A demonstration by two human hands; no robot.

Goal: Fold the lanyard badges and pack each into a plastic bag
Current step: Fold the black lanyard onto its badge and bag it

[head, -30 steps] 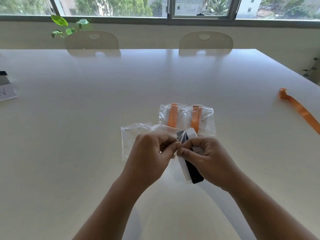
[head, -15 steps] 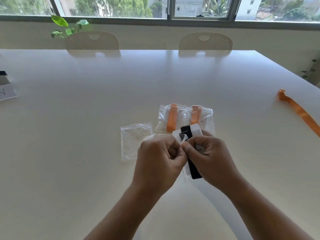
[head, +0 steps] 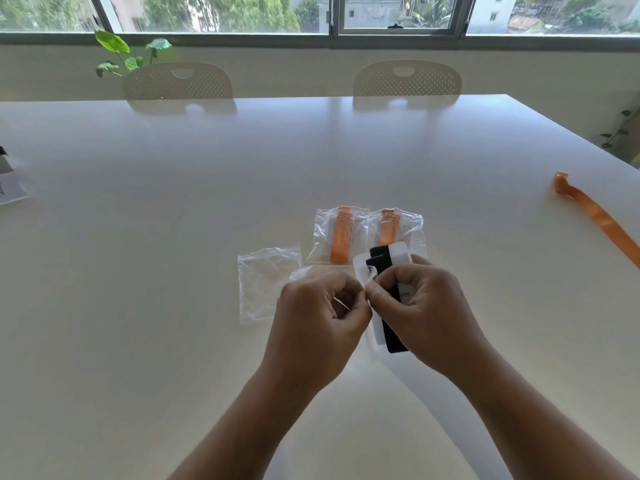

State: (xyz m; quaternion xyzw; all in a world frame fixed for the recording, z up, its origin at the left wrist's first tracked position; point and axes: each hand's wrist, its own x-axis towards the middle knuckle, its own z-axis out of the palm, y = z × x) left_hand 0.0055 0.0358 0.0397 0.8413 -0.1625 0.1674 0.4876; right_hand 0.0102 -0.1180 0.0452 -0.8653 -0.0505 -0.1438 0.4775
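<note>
My left hand (head: 320,317) and my right hand (head: 424,306) meet knuckle to knuckle above the white table (head: 173,341). My right hand grips a white badge with a folded black lanyard (head: 382,263) laid over it. My left hand pinches the thin rim of a clear plastic bag (head: 370,273) at the badge's top corner; most of that bag is hidden by my fingers. Two clear bags, each with a folded orange lanyard (head: 341,239) (head: 389,226) inside, lie just beyond my hands. An empty clear bag (head: 265,282) lies flat to the left.
A loose orange lanyard (head: 599,216) stretches along the table's right side. A white card (head: 10,188) sits at the left edge. Two perforated chairs (head: 178,83) (head: 407,79) stand at the far side, with a green plant (head: 121,53) by the window.
My hands have drawn slightly nearer to me and to the right, uncovering the empty bag on the left. The badge now stands out more above my right fingers.
</note>
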